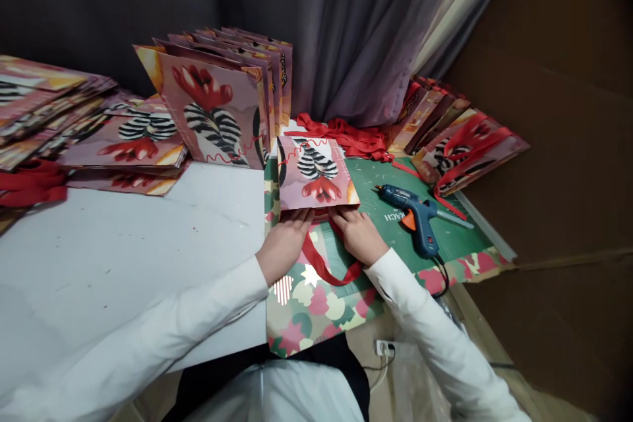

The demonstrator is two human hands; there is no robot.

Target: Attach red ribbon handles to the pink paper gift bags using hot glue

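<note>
A pink paper gift bag with a striped figure and a red tulip lies flat in front of me, its mouth toward me. A red ribbon handle loops out of that mouth. My left hand grips the near edge of the bag at its left side, fingertips partly hidden by the paper. On the right side of the same edge, my right hand grips the bag beside the ribbon, its fingertips also partly covered.
A blue glue gun lies on the green cutting mat at right. Behind are a heap of red ribbon and standing bags. Bags with ribbon stand at right, flat bags at left on the white table.
</note>
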